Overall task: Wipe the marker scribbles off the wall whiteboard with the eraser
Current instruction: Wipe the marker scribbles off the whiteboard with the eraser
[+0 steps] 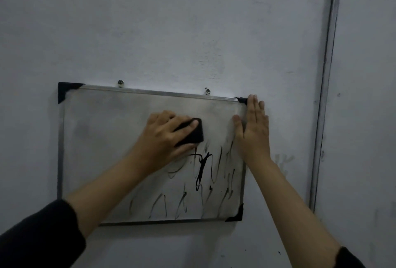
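A small whiteboard (96, 150) with a metal frame and black corner caps hangs on the wall. Black marker scribbles (201, 173) cover its lower right part; the upper and left areas look smeared grey. My left hand (165, 137) presses a black eraser (191, 131) flat against the board's middle, just above the scribbles. My right hand (255, 126) lies flat with fingers together along the board's right edge near the top right corner, thumb on the board's surface.
Two screws (120, 83) hold the board's top edge to the pale wall. A metal strip (325, 87) runs vertically down the wall to the right of the board.
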